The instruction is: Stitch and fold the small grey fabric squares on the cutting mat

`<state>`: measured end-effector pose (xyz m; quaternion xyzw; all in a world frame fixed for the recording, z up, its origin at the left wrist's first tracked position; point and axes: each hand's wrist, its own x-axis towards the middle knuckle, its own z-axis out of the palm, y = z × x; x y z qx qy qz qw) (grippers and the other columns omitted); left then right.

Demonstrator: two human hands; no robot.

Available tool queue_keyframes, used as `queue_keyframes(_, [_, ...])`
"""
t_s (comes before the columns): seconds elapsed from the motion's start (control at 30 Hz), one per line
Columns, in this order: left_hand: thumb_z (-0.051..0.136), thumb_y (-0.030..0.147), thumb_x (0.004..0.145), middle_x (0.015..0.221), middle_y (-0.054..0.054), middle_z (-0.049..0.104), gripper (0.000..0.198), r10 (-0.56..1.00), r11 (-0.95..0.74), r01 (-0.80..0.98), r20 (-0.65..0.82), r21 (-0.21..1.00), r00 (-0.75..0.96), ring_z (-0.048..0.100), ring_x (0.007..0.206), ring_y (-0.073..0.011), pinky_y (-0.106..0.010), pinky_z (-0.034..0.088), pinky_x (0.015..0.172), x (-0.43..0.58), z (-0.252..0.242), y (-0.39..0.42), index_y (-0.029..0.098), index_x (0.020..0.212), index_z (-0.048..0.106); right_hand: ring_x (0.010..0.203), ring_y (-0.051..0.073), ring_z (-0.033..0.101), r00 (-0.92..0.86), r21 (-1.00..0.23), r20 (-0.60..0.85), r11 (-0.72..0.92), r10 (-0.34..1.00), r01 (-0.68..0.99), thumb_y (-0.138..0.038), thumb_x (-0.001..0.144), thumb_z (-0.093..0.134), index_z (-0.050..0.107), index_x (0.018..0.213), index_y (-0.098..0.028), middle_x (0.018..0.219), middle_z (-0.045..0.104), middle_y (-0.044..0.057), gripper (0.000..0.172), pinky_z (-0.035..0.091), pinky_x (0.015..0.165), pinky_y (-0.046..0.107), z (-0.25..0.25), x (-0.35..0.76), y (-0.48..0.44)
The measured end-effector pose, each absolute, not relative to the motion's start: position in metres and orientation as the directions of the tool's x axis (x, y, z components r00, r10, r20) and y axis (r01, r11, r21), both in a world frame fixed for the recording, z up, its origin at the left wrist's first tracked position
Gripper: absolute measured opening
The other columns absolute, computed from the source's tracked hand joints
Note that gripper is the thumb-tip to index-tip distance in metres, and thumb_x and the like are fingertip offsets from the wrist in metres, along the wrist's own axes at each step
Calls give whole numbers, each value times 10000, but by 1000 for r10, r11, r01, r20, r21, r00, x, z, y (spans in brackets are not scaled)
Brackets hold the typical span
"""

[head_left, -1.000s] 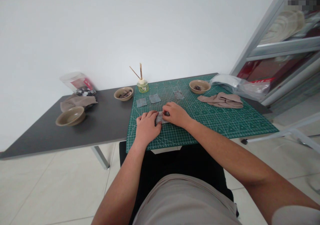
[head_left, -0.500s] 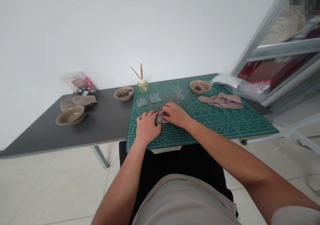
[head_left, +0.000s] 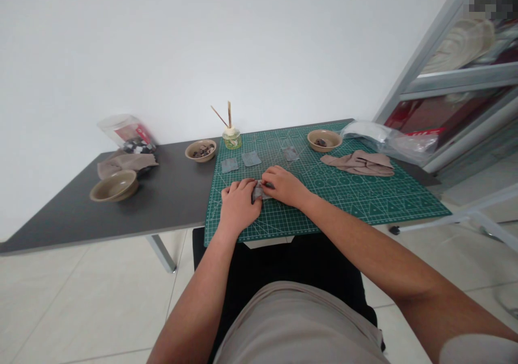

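My left hand point(head_left: 238, 204) and my right hand point(head_left: 284, 185) meet at the near middle of a green cutting mat point(head_left: 343, 196). Between their fingertips lies a small grey pouch point(head_left: 259, 192) with something dark at its top edge, and both hands pinch it against the mat. Three more small grey squares point(head_left: 251, 159) lie flat on the mat just beyond my hands.
A glass bottle with reed sticks point(head_left: 231, 136) stands at the mat's far edge. Tan bowls point(head_left: 200, 150) point(head_left: 324, 140) hold dark pieces; another bowl point(head_left: 114, 186) sits far left. Beige cloth point(head_left: 358, 162), a plastic bag point(head_left: 384, 137), a tipped jar point(head_left: 127, 134) and a metal rack point(head_left: 457, 78) surround the grey table point(head_left: 170, 202).
None beyond a slight shift of the fingers on the pouch; both hands stay in place.
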<state>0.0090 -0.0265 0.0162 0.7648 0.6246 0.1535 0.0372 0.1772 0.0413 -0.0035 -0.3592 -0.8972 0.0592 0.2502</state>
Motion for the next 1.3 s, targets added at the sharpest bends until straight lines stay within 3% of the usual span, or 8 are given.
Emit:
queue_keyframes(0.17, [496,327,903,1406,-42,595,389,963,-232,941,197,246,186,507,1257,-286,-491,375,1020,8,16,-26,271,1274,599,901,225,508,-626,-243,406,739,666,629,-239,946,556,636,844,-181,918,626,76,142,414,841,355,-5,178,42])
queue_keyframes(0.37, [491,335,912,1399,-38,599,377,966,-218,946,188,238,176,508,1249,-284,-486,376,1020,8,16,-25,285,1266,608,902,200,530,-696,-330,408,807,590,490,-206,879,634,628,789,-195,910,633,45,91,414,884,341,-1,180,41])
queue_keyframes(0.57, [507,324,898,1403,-33,598,394,963,-232,943,191,239,189,506,1257,-281,-487,373,1026,8,16,-26,279,1279,598,879,209,507,-592,-329,419,723,689,608,-238,878,632,586,765,-197,873,594,45,128,404,823,329,-5,180,43])
queue_keyframes(0.8, [489,335,909,1399,-47,599,392,963,-231,943,196,241,185,506,1254,-289,-495,378,1013,8,16,-25,266,1276,607,869,199,522,-666,-366,407,780,625,508,-217,874,634,579,783,-200,874,637,33,108,402,859,332,-2,180,42])
queue_keyframes(0.9, [482,342,916,1412,-44,592,395,965,-228,944,185,238,186,503,1257,-283,-486,375,1012,8,17,-26,270,1286,601,864,205,513,-633,-354,405,751,660,557,-229,843,667,569,759,-199,864,612,37,132,405,825,326,-1,181,41])
queue_keyframes(1.07, [500,331,909,1411,-54,592,386,964,-233,940,186,247,190,502,1264,-284,-488,365,1020,8,18,-26,258,1272,605,898,216,536,-637,-315,389,746,666,587,-227,916,603,634,845,-173,930,666,68,95,410,849,347,-1,179,42])
queue_keyframes(1.3, [531,332,922,1325,-64,653,285,957,-242,912,236,330,169,540,1240,-272,-470,360,1006,4,12,-21,263,1182,626,888,215,559,-634,-456,377,731,676,508,-282,907,649,707,961,-193,934,736,43,119,442,816,340,3,182,39])
